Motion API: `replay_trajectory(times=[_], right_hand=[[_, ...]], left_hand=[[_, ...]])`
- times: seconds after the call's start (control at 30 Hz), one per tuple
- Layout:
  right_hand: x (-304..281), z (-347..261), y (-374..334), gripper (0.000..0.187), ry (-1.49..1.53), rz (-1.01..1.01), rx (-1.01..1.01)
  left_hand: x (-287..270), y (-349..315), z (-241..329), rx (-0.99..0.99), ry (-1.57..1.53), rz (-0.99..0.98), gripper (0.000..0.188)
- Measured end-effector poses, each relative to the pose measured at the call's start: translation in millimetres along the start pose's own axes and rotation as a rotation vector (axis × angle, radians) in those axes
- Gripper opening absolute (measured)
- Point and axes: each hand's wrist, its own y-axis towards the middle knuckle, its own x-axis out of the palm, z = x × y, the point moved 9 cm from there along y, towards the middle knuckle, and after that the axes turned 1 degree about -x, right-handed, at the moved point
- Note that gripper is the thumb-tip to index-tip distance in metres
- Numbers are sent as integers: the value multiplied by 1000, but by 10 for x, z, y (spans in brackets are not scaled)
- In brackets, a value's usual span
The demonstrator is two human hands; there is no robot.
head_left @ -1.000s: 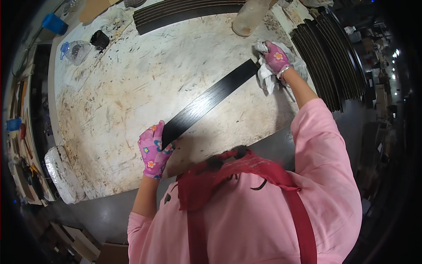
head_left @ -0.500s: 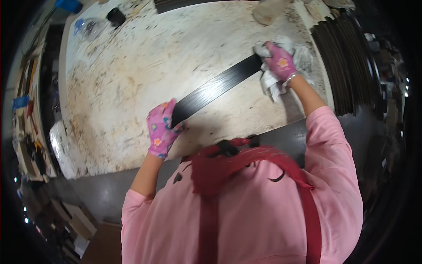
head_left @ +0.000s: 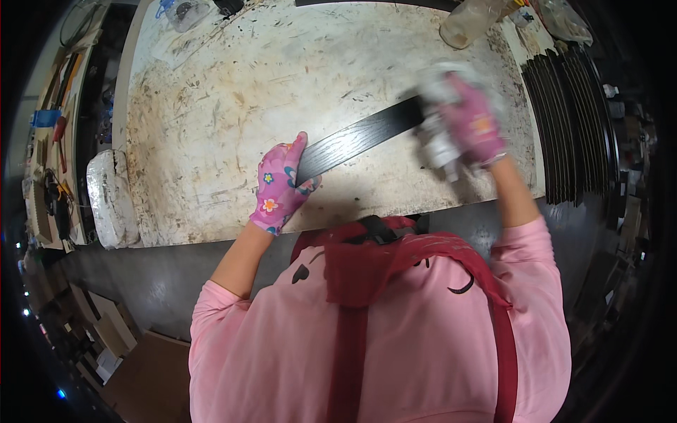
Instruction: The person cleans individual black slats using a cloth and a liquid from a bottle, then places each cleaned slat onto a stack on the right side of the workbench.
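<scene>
A flat black board [head_left: 361,141] with a shiny wood grain lies slantwise on the stained worktable. My left hand [head_left: 282,185], in a pink flowered glove, grips its near left end, with the thumb on one edge and the fingers along the other. At the far right end, my right hand [head_left: 474,121], gloved alike and smeared by motion, holds a crumpled white rag [head_left: 441,144]. The rag covers or lies against that end of the board, so the contact there is hidden.
A stack of dark boards [head_left: 568,127] stands along the right edge of the worktable [head_left: 218,155]. A cloudy jar [head_left: 465,28] sits at the back right, a clear bottle [head_left: 185,14] at the back left. A wrapped white bundle [head_left: 111,197] rests at the left edge, near tools including a red-handled one [head_left: 60,134].
The view has shifted, so the table sits differently in it. My right hand and the rag have moved rightward off the board's end, now blurred. My left hand keeps its grip on the board.
</scene>
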Motion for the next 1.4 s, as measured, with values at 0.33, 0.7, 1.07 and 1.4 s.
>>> replay_trajectory(times=[0.33, 0.7, 1.07, 1.4], right_hand=[[1054, -574, 215, 32, -336, -137, -104], [160, 558, 121, 27, -421, 490, -332], [396, -770, -198, 53, -138, 68, -107], [568, 140, 562, 40, -244, 280, -153]], left_hand=[[94, -11, -120, -30, -88, 25, 66], [45, 28, -36, 45, -87, 13, 74], [399, -417, -39, -681, -1871, -756, 51], [626, -481, -33, -709, -2024, -770, 53]])
